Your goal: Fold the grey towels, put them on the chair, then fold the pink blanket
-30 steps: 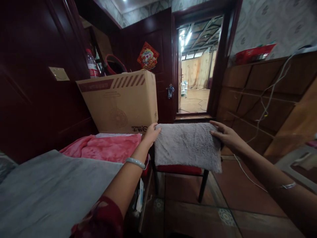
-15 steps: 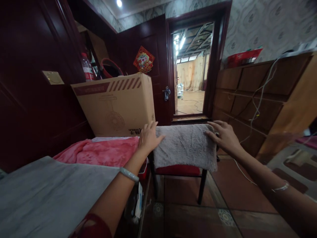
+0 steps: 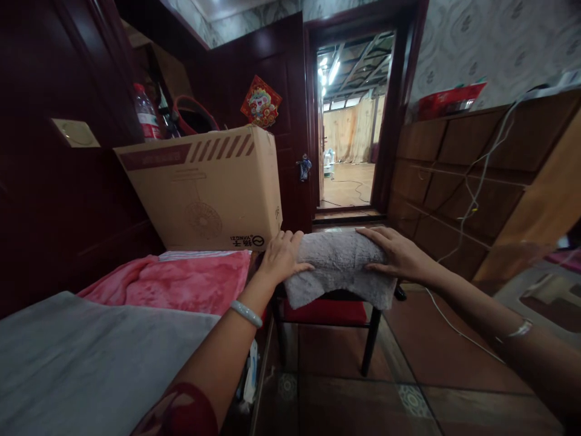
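Dark red wood panelling is closing in this narrow room, with an open doorway [image 3: 347, 121] glowing at the far end and a fan carton [image 3: 204, 188] standing on the bed to the left. Straight ahead, a grey plush towel [image 3: 338, 269] is lying bunched on a red-seated stool [image 3: 327, 312], its near edge hanging over the front. The left hand [image 3: 282, 260] is pressing down on the towel's left end, fingers spread flat, while the right hand [image 3: 394, 254] is resting palm-down across its right side, also uncurled rather than pinching. By the look of it, a fold is being pressed flat. A pink blanket [image 3: 181, 281] and a grey sheet [image 3: 91, 357] are lying on the bed beside the stool. Any next fold would call for both hands pinching matching corners evenly.
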`<control>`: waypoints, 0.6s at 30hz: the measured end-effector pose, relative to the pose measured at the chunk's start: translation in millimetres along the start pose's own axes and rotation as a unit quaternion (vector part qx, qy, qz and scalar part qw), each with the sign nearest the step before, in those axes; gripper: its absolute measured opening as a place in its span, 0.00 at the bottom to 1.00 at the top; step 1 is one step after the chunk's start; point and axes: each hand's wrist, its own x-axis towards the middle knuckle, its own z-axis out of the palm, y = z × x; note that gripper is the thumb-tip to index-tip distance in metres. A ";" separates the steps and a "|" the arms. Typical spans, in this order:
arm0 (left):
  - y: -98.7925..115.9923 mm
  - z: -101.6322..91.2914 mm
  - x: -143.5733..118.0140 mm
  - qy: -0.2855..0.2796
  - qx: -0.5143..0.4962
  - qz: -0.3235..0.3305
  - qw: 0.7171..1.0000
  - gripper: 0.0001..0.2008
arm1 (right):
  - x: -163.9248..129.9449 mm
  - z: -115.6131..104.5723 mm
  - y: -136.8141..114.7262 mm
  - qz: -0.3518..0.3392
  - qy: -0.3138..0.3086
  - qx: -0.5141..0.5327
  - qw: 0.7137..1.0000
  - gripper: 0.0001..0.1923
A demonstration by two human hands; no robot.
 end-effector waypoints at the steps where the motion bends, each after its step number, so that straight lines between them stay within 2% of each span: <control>1: 0.5 2.1 -0.3 0.006 0.014 -0.001 1.000 0.40 | 0.1 1.6 1.8 -0.001 0.004 0.000 1.000 0.41; 8: -2.1 -5.0 0.1 -0.029 0.025 0.022 0.999 0.41 | -2.1 7.2 6.1 -0.030 0.020 -0.019 0.999 0.40; 12: -6.7 -9.2 -13.0 -0.044 0.010 0.017 0.999 0.48 | -2.0 4.0 2.1 -0.039 0.013 -0.030 0.999 0.41; 15: -16.6 -7.5 -42.3 -0.024 -0.006 0.006 1.000 0.50 | -1.6 2.4 0.2 -0.032 0.002 -0.034 0.999 0.42; 18: -31.9 -8.3 -94.3 -0.027 -0.026 -0.022 0.999 0.48 | -4.7 2.7 0.6 -0.025 -0.004 -0.037 0.999 0.42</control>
